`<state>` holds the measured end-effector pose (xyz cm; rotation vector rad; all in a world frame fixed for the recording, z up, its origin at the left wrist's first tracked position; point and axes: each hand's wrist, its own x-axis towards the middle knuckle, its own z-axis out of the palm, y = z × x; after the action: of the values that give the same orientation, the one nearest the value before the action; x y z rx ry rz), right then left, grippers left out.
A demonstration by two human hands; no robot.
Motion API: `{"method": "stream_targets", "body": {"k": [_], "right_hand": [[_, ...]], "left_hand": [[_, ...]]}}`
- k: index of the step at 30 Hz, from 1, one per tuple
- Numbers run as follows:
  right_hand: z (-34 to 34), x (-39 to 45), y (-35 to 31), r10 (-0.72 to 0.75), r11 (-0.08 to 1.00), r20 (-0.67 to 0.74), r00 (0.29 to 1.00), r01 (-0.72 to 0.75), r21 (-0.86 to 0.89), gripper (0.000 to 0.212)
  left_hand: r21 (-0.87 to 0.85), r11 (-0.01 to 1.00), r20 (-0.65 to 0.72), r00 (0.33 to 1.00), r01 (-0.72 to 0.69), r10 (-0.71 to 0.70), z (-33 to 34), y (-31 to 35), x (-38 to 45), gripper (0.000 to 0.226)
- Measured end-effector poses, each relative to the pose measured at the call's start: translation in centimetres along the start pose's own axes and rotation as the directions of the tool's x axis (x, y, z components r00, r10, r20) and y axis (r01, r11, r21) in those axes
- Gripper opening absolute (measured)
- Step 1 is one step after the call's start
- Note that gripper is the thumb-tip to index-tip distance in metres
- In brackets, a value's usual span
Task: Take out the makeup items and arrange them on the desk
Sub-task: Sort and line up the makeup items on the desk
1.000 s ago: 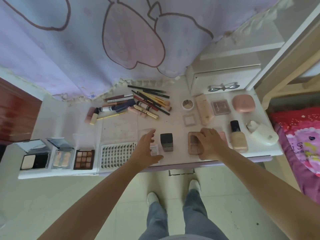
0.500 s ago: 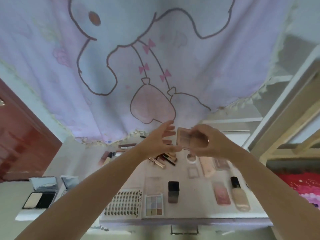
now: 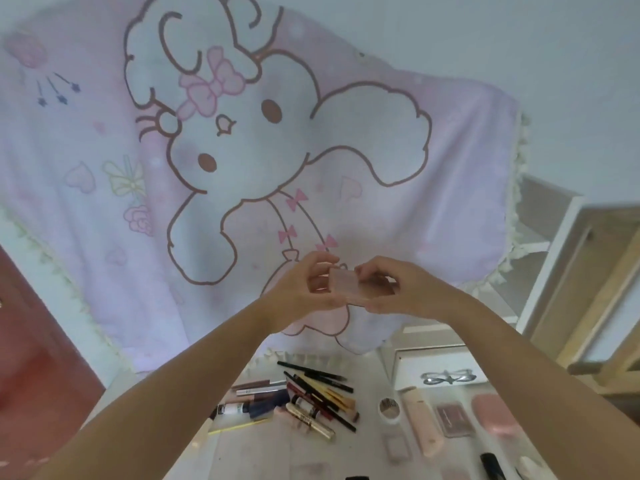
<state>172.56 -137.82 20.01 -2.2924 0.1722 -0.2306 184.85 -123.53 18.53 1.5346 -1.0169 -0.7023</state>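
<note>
Lifted higher than a moment ago, the pink palette (image 3: 356, 289) now sits in front of the cartoon blanket (image 3: 242, 168), well above the counter (image 3: 263, 445). Both arms reach forward and up. Left hand (image 3: 304, 292) pinches its left end, fingers curled; right hand (image 3: 398, 292) has its grip on the right end. 1 palette is held by 2 hands; pencils and tubes (image 3: 304, 400) lie heaped below.

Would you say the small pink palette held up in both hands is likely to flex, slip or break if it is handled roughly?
The pink palette looks flat and boxy, so probably rigid rather than floppy. The left hand and right hand pinch its ends lightly, which suggests it is light. Its case looks smooth, so it may slip, and a drop onto the desk could crack it.
</note>
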Motion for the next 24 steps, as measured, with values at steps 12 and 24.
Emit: {"method": "stream_targets", "body": {"k": [12, 24], "right_hand": [[-2.7, 2.6, -0.4, -0.101, 0.993, -0.043, 0.994, 0.103, 0.061, 0.028], [-1.8, 0.5, 4.3, 0.326, 0.694, -0.013, 0.945, -0.230, 0.682, 0.029]], "left_hand": [[-0.040, 0.999, 0.068, 0.998, 0.008, -0.005, -1.7, 1.7, 1.7, 0.057], [-0.071, 0.969, 0.186, 0.958, 0.235, -0.219, 2.1, -1.7, 0.3, 0.080]]}}
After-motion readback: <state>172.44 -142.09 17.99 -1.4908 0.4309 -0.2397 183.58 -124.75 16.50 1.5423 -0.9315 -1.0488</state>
